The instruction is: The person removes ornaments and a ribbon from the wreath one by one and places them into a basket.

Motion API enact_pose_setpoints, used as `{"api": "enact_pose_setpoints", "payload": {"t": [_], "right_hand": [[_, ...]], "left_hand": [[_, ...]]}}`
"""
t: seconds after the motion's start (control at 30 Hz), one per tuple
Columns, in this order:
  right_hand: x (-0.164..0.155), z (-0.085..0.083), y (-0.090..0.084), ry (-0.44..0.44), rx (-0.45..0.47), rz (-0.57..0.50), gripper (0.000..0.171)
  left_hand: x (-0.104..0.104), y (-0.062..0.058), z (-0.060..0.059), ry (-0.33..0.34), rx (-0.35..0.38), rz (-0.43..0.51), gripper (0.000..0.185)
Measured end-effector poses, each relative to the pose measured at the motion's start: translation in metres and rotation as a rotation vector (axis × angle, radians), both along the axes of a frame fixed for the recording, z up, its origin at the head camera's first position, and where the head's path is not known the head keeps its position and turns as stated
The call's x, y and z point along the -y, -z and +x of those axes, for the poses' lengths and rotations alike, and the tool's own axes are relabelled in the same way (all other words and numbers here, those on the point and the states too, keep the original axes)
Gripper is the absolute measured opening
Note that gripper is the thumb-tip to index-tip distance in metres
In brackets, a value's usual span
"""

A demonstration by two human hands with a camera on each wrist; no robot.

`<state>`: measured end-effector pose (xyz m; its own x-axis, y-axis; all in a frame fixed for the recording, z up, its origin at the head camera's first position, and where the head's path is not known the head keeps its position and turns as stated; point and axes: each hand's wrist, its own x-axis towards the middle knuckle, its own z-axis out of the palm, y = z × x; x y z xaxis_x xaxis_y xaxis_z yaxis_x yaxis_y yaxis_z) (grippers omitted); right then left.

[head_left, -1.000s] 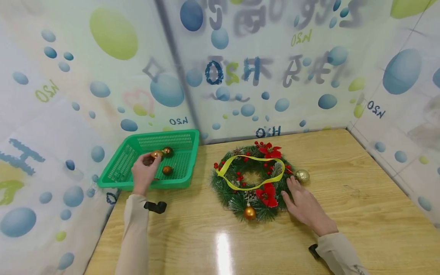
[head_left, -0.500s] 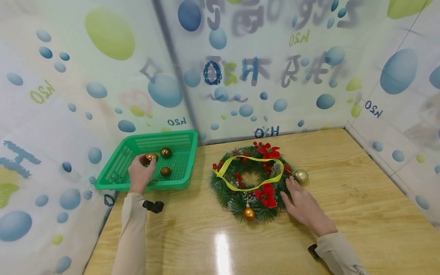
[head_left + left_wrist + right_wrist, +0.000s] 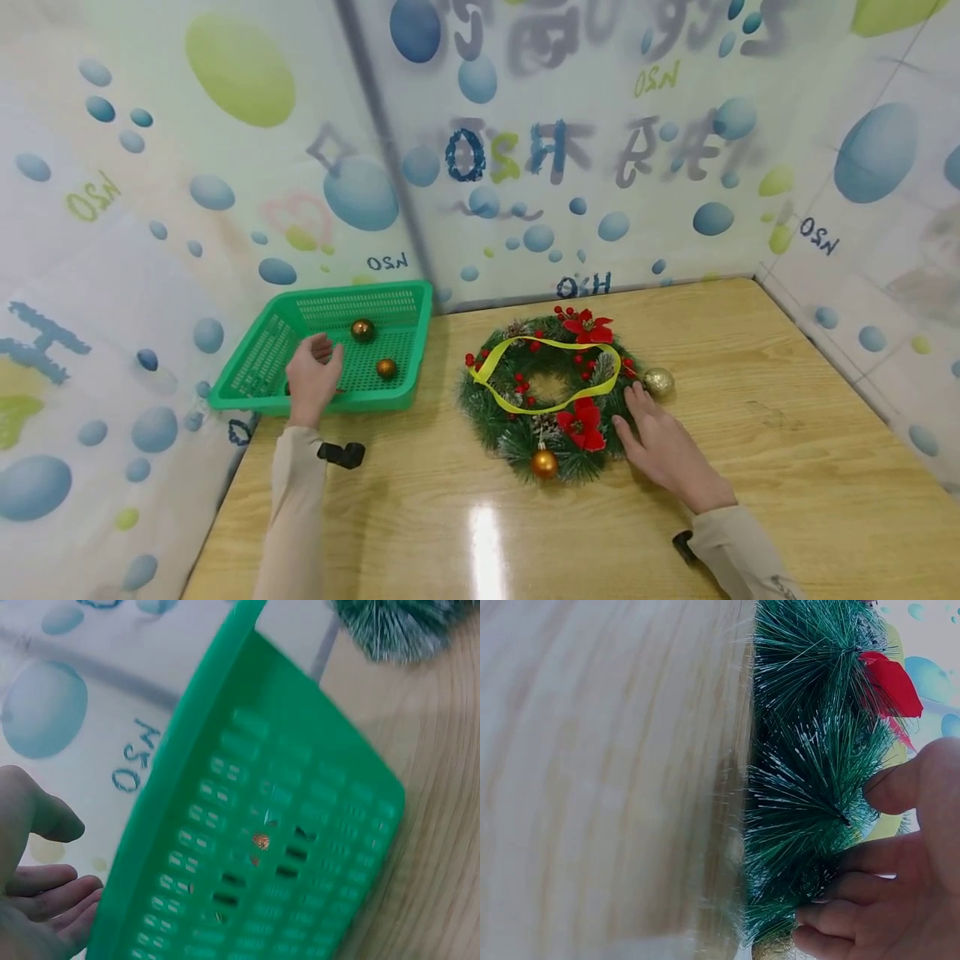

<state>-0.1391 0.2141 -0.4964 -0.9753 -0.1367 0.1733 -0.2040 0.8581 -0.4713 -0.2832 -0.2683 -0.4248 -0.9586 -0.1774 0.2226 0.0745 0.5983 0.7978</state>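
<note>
My left hand (image 3: 313, 382) hovers over the green plastic basket (image 3: 420, 350), fingers loosely bent. In the left wrist view nothing shows between its thumb and fingers. A shiny bronze ball ornament (image 3: 363, 331) and a smaller copper one (image 3: 386, 368) lie in the basket; part of the inside is hidden by my hand. My right hand (image 3: 671, 450) rests with extended fingers against the right edge of a green Christmas wreath (image 3: 498, 425). The wreath bears red flowers (image 3: 582, 425), red berries, an orange-gold ball (image 3: 544, 464) and a yellow ribbon (image 3: 491, 364). Beside my right fingertips is a glittery gold ball (image 3: 659, 382).
Basket and wreath stand on a light wooden table (image 3: 420, 517), the basket at the back left against a wall sheet (image 3: 525, 250) printed with blue and green drops. Another sheeted wall borders the right side.
My left hand has let go of the gold ball it pinched; that ball is now out of sight. The small copper ball has shifted right in the basket. The right hand stays put.
</note>
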Motion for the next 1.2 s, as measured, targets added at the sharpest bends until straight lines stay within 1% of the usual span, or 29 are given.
{"api": "enact_pose_setpoints", "payload": {"t": [0.17,0.37,0.47,0.57,0.73,0.87,0.97,1.07,1.2], "right_hand": [[0.0,0.0,-0.001,0.003,0.007,0.003,0.06],[0.0,0.0,-0.003,0.003,0.021,-0.002,0.061],[-0.001,0.0,-0.003,0.001,0.032,-0.003,0.062],[-0.001,0.0,-0.003,-0.003,0.023,-0.006,0.061],[0.0,0.0,-0.004,-0.008,0.008,-0.007,0.06],[-0.001,-0.001,-0.003,-0.012,0.02,-0.002,0.061],[-0.002,-0.001,-0.003,-0.018,0.016,0.0,0.061],[-0.003,-0.002,-0.002,-0.019,0.008,-0.002,0.061],[-0.003,-0.001,-0.002,-0.017,0.015,-0.006,0.061]], "left_hand": [[-0.019,-0.002,0.008,0.027,-0.052,0.034,0.05],[-0.043,-0.01,0.018,0.069,-0.113,0.067,0.045],[-0.054,-0.012,0.023,0.092,-0.13,0.08,0.041],[-0.064,-0.011,0.03,0.122,-0.141,0.092,0.039],[-0.077,-0.003,0.044,0.167,-0.159,0.1,0.037],[-0.088,0.004,0.056,0.199,-0.197,0.127,0.034],[-0.099,0.009,0.067,0.225,-0.225,0.137,0.033],[-0.113,0.013,0.081,0.275,-0.241,0.164,0.033],[-0.131,0.022,0.098,0.347,-0.224,0.211,0.034]]}}
